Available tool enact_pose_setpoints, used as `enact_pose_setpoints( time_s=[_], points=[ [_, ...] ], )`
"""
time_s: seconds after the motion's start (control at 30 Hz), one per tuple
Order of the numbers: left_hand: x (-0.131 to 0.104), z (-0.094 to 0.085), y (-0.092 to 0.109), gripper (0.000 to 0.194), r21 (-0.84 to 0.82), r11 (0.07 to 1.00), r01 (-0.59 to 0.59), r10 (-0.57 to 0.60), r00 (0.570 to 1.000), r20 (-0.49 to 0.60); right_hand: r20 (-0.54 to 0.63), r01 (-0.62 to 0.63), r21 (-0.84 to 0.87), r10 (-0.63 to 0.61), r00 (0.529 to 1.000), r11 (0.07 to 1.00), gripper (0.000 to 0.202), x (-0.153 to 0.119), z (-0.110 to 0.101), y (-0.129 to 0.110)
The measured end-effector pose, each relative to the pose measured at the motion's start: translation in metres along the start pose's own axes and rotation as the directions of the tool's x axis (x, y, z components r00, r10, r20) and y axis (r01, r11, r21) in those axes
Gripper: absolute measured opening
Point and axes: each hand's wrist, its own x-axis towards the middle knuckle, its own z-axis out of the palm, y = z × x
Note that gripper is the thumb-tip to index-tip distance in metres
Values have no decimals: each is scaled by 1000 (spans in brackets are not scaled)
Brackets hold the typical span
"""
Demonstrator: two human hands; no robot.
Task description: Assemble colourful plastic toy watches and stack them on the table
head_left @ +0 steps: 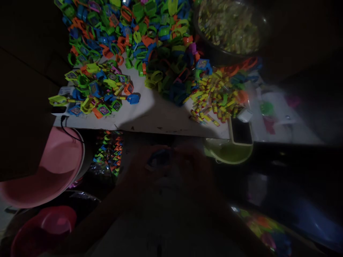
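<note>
Both hands are in deep shadow below the table's front edge. My left hand (144, 160) is closed round a small blue toy piece (160, 158). Beside it, on the right, my right hand (189, 160) is close to the blue piece; its fingers are too dark to make out. On the white table (160, 117) lies a heap of green, blue and orange plastic toys (107, 32). A smaller group of toys (103, 91) is at the left, and a pile of small yellow-and-red sticks (214, 94) is at the right.
A large bowl of small yellowish pieces (230, 28) is at the back right. A phone (241, 130) lies at the table's front edge, above a green basin (233, 153). Pink basin (64, 153) and red tub (53, 225) are lower left. A cable (71, 135) hangs nearby.
</note>
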Motion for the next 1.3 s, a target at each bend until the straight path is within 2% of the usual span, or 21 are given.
enact_pose_setpoints(
  time_s=[0.17,0.33,0.43,0.6,0.7,0.77,0.83,0.9,1.03,1.17,1.3],
  points=[
    [1,-2,-3,39,34,999,4,-3,1000,-21,14,98,-95,-97,995,991,11,-2,0,6],
    [4,-6,-7,38,46,999,1,-3,999,41,3,17,-127,-16,1000,992,15,-2,1,0],
    [1,-6,-7,39,20,1000,15,-15,999,41,28,28,-178,-24,999,984,11,1,0,-4],
    [0,-5,-9,39,-106,987,120,-116,992,41,170,113,-356,-55,984,927,17,3,-3,-2],
    [4,-3,-14,33,-153,968,202,-200,979,28,321,219,-478,-63,945,850,18,8,-3,3],
    [8,-1,-18,28,-151,963,224,-220,975,38,393,259,-547,-29,919,796,12,15,-1,6],
    [11,0,-20,25,-150,964,219,-213,975,55,408,248,-602,26,912,759,16,22,1,7],
    [14,1,-21,25,-160,967,198,-192,980,54,373,179,-588,69,925,789,18,26,2,8],
    [15,-1,-17,30,-170,972,164,-160,986,34,260,38,-442,88,962,896,16,21,0,6],
    [16,-6,-7,32,-141,981,131,-129,991,22,122,42,-284,-7,992,958,20,15,-1,5],
    [16,-5,-1,34,-91,994,65,-65,998,-1,75,61,-111,-53,996,992,18,13,2,10]
  ],
)
